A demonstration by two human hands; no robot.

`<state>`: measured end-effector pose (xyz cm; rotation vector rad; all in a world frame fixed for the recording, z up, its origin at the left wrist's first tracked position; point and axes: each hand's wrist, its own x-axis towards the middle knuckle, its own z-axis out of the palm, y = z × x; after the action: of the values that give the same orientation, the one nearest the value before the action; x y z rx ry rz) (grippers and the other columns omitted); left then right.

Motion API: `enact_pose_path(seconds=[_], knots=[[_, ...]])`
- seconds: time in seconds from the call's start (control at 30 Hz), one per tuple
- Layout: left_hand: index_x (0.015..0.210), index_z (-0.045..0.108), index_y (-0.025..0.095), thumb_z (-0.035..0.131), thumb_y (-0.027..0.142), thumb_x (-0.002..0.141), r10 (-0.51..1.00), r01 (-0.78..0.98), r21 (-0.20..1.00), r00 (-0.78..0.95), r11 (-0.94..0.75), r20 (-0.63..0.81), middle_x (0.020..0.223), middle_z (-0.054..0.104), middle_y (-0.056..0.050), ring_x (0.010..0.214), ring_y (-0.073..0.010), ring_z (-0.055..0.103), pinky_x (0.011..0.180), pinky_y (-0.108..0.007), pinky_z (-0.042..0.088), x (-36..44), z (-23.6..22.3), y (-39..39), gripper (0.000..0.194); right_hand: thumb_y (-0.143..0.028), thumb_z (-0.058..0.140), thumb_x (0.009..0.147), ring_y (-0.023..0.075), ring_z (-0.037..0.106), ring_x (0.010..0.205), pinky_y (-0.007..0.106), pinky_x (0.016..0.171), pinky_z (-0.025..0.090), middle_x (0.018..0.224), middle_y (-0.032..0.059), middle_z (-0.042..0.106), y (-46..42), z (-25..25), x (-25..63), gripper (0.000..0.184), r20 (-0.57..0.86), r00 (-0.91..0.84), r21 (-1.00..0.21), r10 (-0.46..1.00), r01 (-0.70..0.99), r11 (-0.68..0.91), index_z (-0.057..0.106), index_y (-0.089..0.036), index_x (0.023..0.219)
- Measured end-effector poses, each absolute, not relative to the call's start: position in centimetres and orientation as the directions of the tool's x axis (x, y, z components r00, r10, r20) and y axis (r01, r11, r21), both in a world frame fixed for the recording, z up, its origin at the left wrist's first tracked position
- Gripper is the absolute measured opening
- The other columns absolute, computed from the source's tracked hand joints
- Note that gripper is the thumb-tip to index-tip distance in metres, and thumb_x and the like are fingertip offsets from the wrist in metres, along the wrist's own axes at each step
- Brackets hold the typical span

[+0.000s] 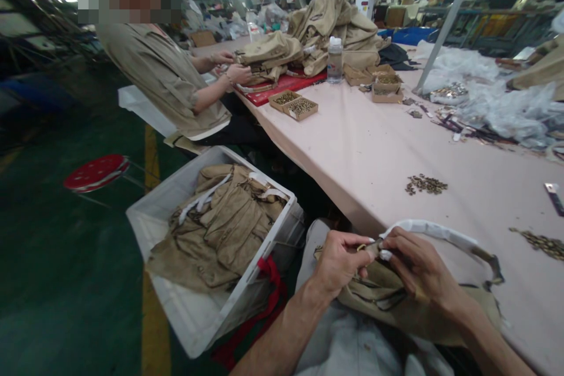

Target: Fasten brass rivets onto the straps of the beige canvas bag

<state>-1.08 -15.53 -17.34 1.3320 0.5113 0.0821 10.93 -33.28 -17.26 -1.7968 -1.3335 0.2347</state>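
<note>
A khaki canvas bag [396, 311] lies across my lap and the table's near edge, its strap wrapped in white [434, 229] arching over it. My left hand [341, 258] pinches a strap end with a brass-coloured metal piece. From the other side, my right hand [416, 258] closes on the same strap end, with white coverings on its fingertips. The exact fastening between the fingers is partly hidden. Beyond my hands, a small pile of brass-coloured metal fittings [426, 184] rests on the table, and another pile of fittings [544, 243] lies to the right.
A white plastic bin [202, 329] of khaki bags stands on the floor at left. A co-worker [163, 76] handles a bag across the table corner. Small boxes of fittings [302, 107], a clear bottle [335, 64], a metal pole [449, 23] and a red stool [97, 171] are around.
</note>
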Motion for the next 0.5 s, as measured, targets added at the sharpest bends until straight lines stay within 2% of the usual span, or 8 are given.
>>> enact_pose_path(seconds=[0.17, 0.27, 0.4, 0.5], knots=[[0.094, 0.084, 0.009, 0.080, 0.026, 0.075, 0.354, 0.163, 0.972, 0.910, 0.171, -0.215, 0.074, 0.070, -0.005, 0.044, -0.0109, 0.059, 0.040, -0.021, 0.038, -1.2, -16.6, -16.1, 0.026, -0.022, 0.057, 0.097, 0.0221, 0.059, 0.072, 0.035, 0.065, 0.045, 0.082, 0.0023, 0.062, -33.2, -16.6, 10.7, 0.010, 0.289, 0.512, -0.808, 0.809, 0.583, -0.080, 0.062, -0.027, 0.090], [0.093, 0.083, 0.010, 0.076, 0.023, 0.080, 0.321, 0.112, 0.986, 0.936, 0.121, -0.145, 0.079, 0.069, -0.004, 0.046, -0.0096, 0.060, 0.041, -0.020, 0.039, -1.4, -16.2, -16.5, 0.020, -0.027, 0.063, 0.094, 0.0209, 0.058, 0.072, 0.033, 0.063, 0.044, 0.077, 0.0013, 0.063, -33.5, -17.0, 10.9, 0.012, 0.198, 0.571, -0.876, 0.797, 0.468, -0.118, 0.065, -0.025, 0.083], [0.093, 0.083, 0.010, 0.077, 0.020, 0.079, 0.286, 0.111, 0.987, 0.948, 0.118, -0.141, 0.077, 0.067, -0.003, 0.048, -0.0096, 0.060, 0.042, -0.020, 0.041, -1.6, -16.0, -16.4, 0.019, -0.033, 0.069, 0.092, 0.0192, 0.056, 0.070, 0.030, 0.062, 0.042, 0.076, 0.0009, 0.063, -34.0, -17.4, 11.3, 0.016, 0.077, 0.613, -0.937, 0.787, 0.315, -0.154, 0.069, -0.022, 0.080], [0.096, 0.083, 0.009, 0.079, 0.020, 0.077, 0.267, 0.110, 0.981, 0.952, 0.158, -0.150, 0.079, 0.066, -0.003, 0.048, -0.0093, 0.060, 0.041, -0.019, 0.042, -1.5, -15.9, -16.3, 0.023, -0.036, 0.072, 0.092, 0.0180, 0.054, 0.069, 0.030, 0.062, 0.040, 0.075, 0.0007, 0.061, -34.0, -17.1, 11.5, 0.020, 0.059, 0.594, -0.955, 0.802, 0.266, -0.127, 0.069, -0.021, 0.079]])
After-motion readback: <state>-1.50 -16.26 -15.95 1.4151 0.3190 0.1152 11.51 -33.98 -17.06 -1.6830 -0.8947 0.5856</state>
